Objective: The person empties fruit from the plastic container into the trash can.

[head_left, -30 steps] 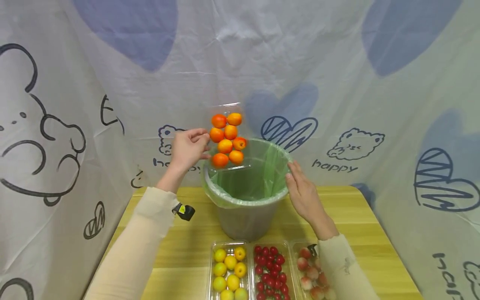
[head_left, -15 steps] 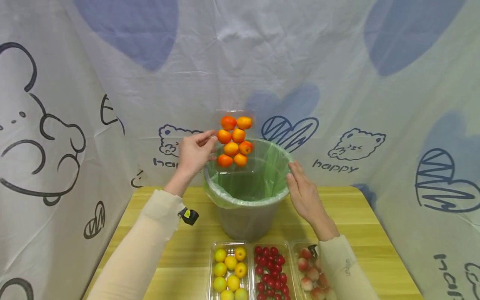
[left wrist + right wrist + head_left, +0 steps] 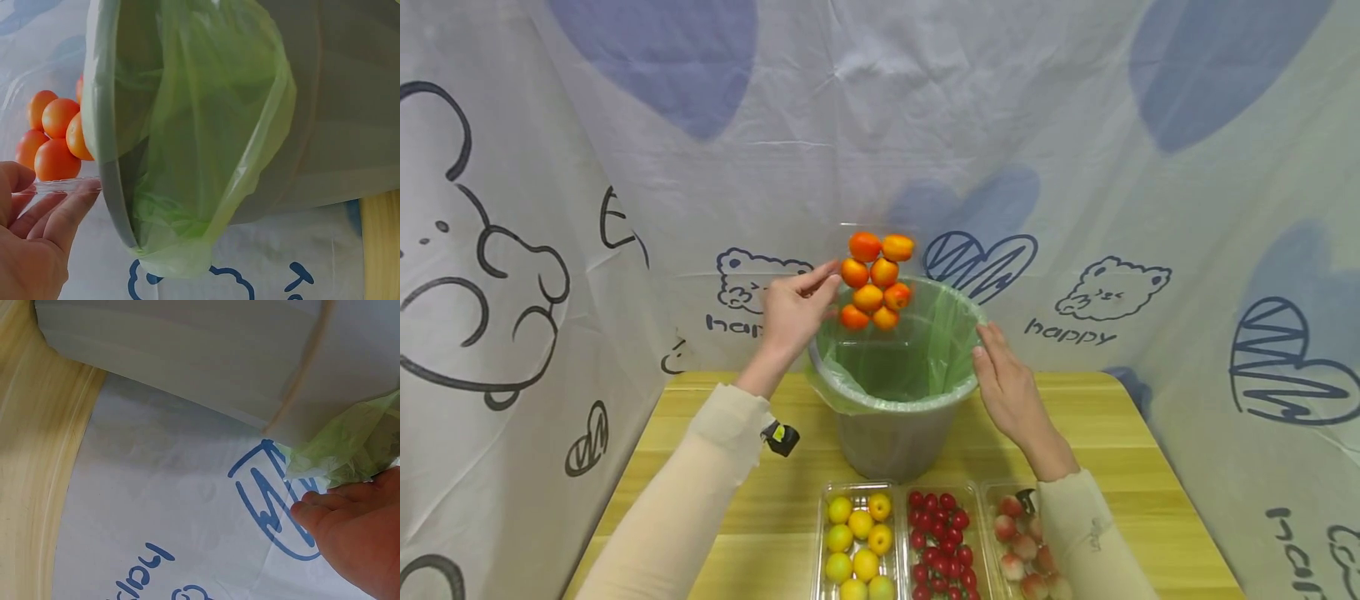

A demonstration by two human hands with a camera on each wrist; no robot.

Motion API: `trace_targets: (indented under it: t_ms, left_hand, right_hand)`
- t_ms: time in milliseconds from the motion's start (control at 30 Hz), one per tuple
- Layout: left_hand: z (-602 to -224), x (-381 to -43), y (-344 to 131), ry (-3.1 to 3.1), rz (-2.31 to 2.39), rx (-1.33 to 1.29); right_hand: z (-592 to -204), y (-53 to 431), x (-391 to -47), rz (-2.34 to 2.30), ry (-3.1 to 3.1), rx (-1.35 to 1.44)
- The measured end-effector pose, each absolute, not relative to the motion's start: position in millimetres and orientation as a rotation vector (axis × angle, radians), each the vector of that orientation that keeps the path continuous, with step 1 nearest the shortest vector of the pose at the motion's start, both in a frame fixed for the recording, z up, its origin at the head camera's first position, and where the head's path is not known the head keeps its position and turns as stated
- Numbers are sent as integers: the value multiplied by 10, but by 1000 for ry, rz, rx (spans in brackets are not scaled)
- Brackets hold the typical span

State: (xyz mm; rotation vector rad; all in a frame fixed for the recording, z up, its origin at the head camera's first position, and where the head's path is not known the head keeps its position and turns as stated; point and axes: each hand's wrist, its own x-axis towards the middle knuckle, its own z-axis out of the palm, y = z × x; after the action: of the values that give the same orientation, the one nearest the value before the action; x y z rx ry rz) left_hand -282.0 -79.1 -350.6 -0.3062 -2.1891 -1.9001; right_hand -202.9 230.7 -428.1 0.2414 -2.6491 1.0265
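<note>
My left hand [image 3: 801,312] pinches the left edge of a clear plastic tray [image 3: 65,185] between thumb and fingers. Several small orange-red fruits [image 3: 868,297] lie in that tray, which is held over the left part of a grey trash bin [image 3: 891,442]. A green plastic liner [image 3: 951,333] is folded over the bin's rim. On the bin's right side, my right hand [image 3: 1011,387] rests against the lined rim with its fingers extended; the right wrist view shows the fingertips right at the liner's edge.
Three clear trays stand in a row on the wooden table [image 3: 752,517] in front of the bin. They hold yellow fruits [image 3: 865,564], red cherries [image 3: 947,547] and pinkish peach-like fruits [image 3: 1024,546], the last partly covered by the right sleeve. A printed cloth [image 3: 850,125] hangs behind.
My left hand has moved a little to the right, carrying the tray of orange fruits further over the bin. The tray's tilt has shifted. My right hand stays at the rim.
</note>
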Motion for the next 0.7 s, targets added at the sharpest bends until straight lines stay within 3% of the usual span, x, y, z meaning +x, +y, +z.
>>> trace_targets:
  t_ms: [700]
  left_hand:
    - [-3529,-2808,-748,-2185,-1816,-289]
  right_hand:
    - [-4281,2309,-2022,1044,-2646,234]
